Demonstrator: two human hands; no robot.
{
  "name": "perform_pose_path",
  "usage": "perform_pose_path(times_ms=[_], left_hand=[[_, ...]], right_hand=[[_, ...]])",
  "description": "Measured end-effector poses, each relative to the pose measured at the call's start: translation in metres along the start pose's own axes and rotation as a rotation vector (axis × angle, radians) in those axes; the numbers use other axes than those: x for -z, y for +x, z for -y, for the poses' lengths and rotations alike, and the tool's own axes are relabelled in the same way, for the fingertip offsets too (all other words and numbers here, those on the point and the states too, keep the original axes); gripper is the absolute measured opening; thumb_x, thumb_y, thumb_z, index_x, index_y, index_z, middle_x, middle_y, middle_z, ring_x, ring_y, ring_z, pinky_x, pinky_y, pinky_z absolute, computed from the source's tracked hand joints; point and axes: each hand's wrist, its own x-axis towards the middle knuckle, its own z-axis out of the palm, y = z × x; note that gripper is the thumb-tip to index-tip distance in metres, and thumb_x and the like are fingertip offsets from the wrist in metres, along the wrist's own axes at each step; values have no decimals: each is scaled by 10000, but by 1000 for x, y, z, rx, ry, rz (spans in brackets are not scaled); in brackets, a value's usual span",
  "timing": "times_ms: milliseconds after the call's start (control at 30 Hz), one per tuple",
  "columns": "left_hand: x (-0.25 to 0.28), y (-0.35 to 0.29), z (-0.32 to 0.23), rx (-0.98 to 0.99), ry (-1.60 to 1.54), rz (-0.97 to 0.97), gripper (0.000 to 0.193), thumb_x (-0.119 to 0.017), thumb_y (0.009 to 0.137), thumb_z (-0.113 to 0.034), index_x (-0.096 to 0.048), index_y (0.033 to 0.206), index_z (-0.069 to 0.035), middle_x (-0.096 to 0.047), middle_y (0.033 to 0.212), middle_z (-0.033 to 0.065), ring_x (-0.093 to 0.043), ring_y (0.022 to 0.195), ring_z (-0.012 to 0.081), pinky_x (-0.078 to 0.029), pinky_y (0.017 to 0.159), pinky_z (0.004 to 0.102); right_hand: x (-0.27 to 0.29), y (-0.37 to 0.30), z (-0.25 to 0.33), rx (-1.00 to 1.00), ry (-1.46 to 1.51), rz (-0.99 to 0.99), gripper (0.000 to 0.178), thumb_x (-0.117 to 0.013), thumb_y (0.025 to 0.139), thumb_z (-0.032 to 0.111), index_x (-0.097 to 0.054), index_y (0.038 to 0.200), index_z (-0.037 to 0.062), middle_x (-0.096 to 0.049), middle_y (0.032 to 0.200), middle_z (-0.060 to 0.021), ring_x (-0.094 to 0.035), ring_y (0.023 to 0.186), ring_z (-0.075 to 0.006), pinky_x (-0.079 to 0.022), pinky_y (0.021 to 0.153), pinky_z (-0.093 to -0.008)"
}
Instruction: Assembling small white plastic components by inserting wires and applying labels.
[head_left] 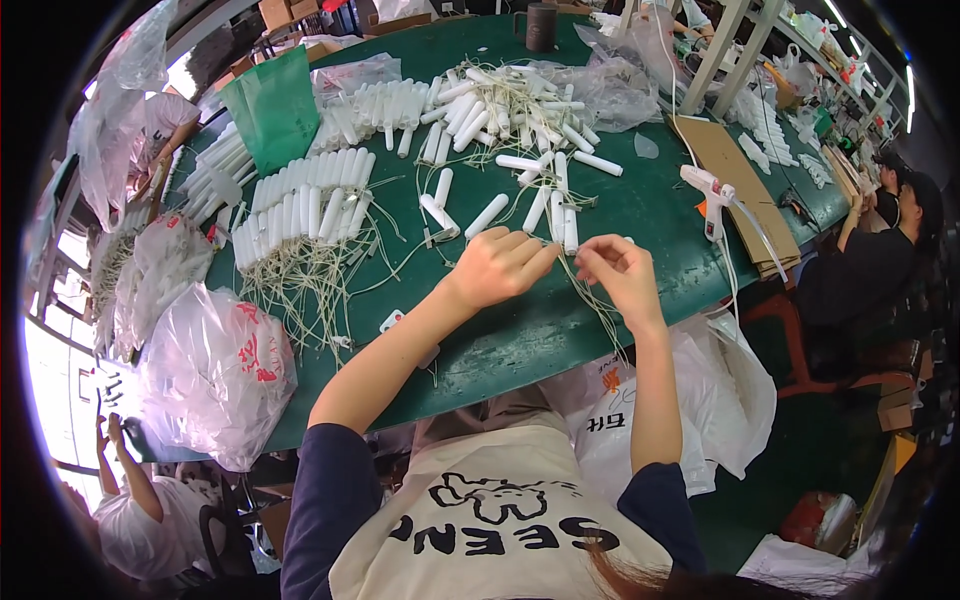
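My left hand (503, 268) is closed in a fist over the green table, its finger ends at thin pale cords (597, 305) that hang toward the table's front edge. Just right of those cords is my right hand (622, 280), thumb and fingers drawn together; whatever is between them is too small to make out. Beyond both hands, a white tube (570, 230) stands out among several loose ones, with cords trailing from them. Another white tube (486, 215) lies right above my left hand.
Rows of white tubes (300, 215) with tangled cords lie at left, and a heap of them (500, 110) farther back. A glue gun (712, 195) stands at right beside flat cardboard (735, 190). Plastic bags (215, 370) crowd the left edge. Other people sit on both sides.
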Motion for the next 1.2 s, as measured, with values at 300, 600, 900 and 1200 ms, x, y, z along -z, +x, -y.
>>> perform_pose_path(times_ms=[300, 600, 900, 1200], left_hand=[[-13, 14, 0, 175, -389, -57, 228, -704, 712, -111, -647, 931, -79, -486, 541, -1, -490, 486, 140, -362, 434, 273], [-12, 32, 1, 847, -855, 435, 258, -661, 826, -226, -681, 969, -13, -618, 679, 57, -498, 592, 86, -412, 554, 255], [-17, 27, 7, 954, -930, 428, 246, -664, 819, -247, -702, 918, -24, -666, 745, 74, -568, 646, 113, -450, 616, 268], [-21, 23, 4, 845, -1120, 429, 178, -631, 865, -158, -692, 949, -14, -679, 834, 40, -565, 739, 70, -452, 661, 228]], right_hand=[[-9, -5, -15, 164, -29, -197, 122, -683, 802, 49, -640, 886, -28, -649, 774, -34, -602, 681, -62, -474, 636, -186], [-5, -11, -17, 325, -223, -162, 92, -679, 789, 41, -653, 870, 7, -654, 780, -33, -597, 655, -81, -469, 616, -209], [9, -15, -3, 477, -543, -155, 64, -653, 779, -7, -623, 835, -10, -631, 773, -39, -591, 659, -100, -463, 622, -215], [14, -14, -4, 533, -498, -172, 53, -651, 780, -15, -629, 825, 3, -628, 790, -41, -535, 652, -93, -412, 587, -211]])
